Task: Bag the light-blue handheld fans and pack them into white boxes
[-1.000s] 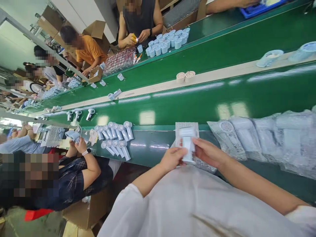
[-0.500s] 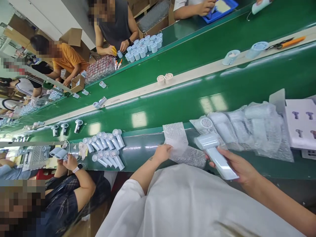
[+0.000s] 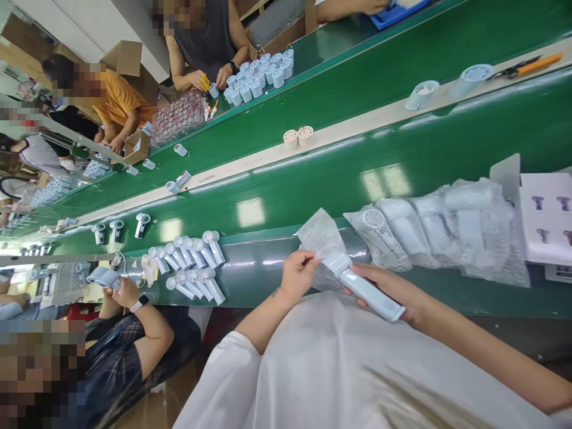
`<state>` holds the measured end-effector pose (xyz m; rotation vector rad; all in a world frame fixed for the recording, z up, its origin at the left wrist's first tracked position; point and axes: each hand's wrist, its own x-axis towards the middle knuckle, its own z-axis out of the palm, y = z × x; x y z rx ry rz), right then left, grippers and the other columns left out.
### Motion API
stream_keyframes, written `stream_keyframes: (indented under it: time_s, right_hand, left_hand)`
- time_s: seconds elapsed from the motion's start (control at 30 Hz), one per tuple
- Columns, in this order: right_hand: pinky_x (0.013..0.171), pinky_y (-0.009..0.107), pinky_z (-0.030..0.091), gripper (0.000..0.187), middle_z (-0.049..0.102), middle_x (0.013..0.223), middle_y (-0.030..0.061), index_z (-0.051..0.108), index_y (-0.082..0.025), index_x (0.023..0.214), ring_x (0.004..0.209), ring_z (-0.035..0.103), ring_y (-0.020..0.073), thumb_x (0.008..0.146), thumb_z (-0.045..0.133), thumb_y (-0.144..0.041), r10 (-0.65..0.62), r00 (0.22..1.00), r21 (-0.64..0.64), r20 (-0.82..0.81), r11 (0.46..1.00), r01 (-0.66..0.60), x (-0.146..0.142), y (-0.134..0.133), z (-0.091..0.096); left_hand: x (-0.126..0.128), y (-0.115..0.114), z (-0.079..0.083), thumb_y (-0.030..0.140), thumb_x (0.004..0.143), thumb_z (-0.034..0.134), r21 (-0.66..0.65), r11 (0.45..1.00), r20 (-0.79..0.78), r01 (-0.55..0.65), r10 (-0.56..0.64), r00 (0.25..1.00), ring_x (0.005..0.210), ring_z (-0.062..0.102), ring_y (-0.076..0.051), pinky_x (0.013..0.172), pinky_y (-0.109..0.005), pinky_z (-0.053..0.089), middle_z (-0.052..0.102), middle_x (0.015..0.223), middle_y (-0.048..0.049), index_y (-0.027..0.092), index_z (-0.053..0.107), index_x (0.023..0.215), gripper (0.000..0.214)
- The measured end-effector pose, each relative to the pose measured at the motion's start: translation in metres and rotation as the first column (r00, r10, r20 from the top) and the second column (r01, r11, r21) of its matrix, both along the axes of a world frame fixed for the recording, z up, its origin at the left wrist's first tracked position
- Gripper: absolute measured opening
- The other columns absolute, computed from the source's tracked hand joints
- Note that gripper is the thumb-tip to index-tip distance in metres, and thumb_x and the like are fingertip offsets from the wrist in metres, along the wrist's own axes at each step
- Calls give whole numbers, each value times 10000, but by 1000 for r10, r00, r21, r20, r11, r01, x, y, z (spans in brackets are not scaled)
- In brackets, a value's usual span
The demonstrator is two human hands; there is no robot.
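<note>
My right hand [image 3: 388,289] is closed round the handle of a light-blue handheld fan [image 3: 369,292], which lies tilted with its head toward my left hand. My left hand [image 3: 300,271] pinches the edge of a bubble-wrap bag [image 3: 322,233] at its mouth. The fan's head touches or just enters that mouth; I cannot tell which. Beneath, another piece of bubble wrap [image 3: 328,275] lies on the table edge, partly hidden by the hands. To the right, several fans in bubble-wrap bags [image 3: 429,229] lie in a row.
Several unwrapped fans [image 3: 190,256] lie in two rows on the left. A white box [image 3: 545,217] with printed fans stands at the far right. Beyond runs a green conveyor [image 3: 268,211] with a pale divider, fan parts and orange-handled pliers [image 3: 538,64]. A co-worker [image 3: 134,333] sits at left, others opposite.
My right hand has brought the fan leftward, up against the bag. My left hand has raised the bag, so it stands tilted at the fan's head.
</note>
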<state>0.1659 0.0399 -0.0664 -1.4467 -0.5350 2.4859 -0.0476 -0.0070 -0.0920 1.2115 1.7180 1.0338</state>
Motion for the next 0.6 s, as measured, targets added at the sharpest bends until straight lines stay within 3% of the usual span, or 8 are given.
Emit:
stream_keyframes:
  time_s: [0.1, 0.17, 0.27, 0.43, 0.5, 0.57, 0.6]
  right_hand:
    - [428, 249, 547, 343, 733, 712, 78, 648, -169, 1132, 513, 662, 181, 873, 712, -385, -9, 1000, -10, -3, 1000, 9, 3, -5, 3]
    - [443, 268, 566, 379, 748, 772, 68, 617, -200, 1150, 584, 705, 209, 833, 760, -350, -101, 995, 2, 9, 995, 101, 2, -8, 7]
    - [485, 299, 604, 417, 745, 804, 32, 557, -248, 1136, 684, 740, 236, 789, 788, -255, -219, 971, 30, 96, 976, 217, -5, -12, 14]
    - [547, 317, 614, 362, 706, 745, -14, 487, -293, 1029, 671, 717, 214, 804, 771, -279, -185, 973, 57, 140, 982, 179, -12, -12, 18]
    - [585, 335, 616, 334, 672, 699, -40, 473, -302, 969, 648, 692, 203, 804, 762, -319, -168, 971, 48, 167, 986, 163, -7, -10, 14]
    - [579, 308, 588, 288, 625, 650, -59, 484, -289, 903, 597, 645, 174, 799, 747, -346, -143, 972, 45, 186, 990, 137, 0, -9, 7]
    - [550, 273, 553, 275, 602, 627, -64, 493, -276, 867, 566, 612, 153, 790, 746, -354, -130, 973, 52, 190, 991, 123, 4, -10, 4]
  left_hand:
    - [4, -10, 4, 306, 962, 535, 258, 952, -224, 162, -104, 969, 795, 665, -171, 775, -311, 558, 713, 853, -69, 167, 679, 900, 209]
    - [5, -16, 4, 275, 977, 485, 297, 894, -375, 335, -213, 902, 820, 682, -186, 778, -329, 572, 716, 868, -91, 165, 660, 928, 212]
    - [12, -20, 5, 261, 964, 488, 175, 836, -471, 520, -393, 790, 793, 687, -188, 769, -330, 583, 708, 830, -80, 174, 650, 916, 190]
    - [31, -11, 20, 246, 973, 488, -35, 906, -493, 422, -383, 781, 812, 679, -186, 779, -312, 574, 696, 843, -68, 176, 650, 947, 178]
    - [34, -7, 29, 248, 963, 496, -103, 847, -573, 521, -479, 665, 850, 681, -219, 775, -342, 573, 688, 881, -94, 164, 649, 949, 175]
    - [33, -4, 38, 243, 945, 514, -167, 742, -587, 649, -603, 539, 856, 681, -235, 768, -352, 568, 683, 896, -104, 158, 652, 940, 162]
    - [31, -3, 42, 233, 939, 516, -180, 712, -562, 679, -641, 523, 844, 680, -228, 767, -342, 564, 685, 890, -99, 159, 656, 938, 159]
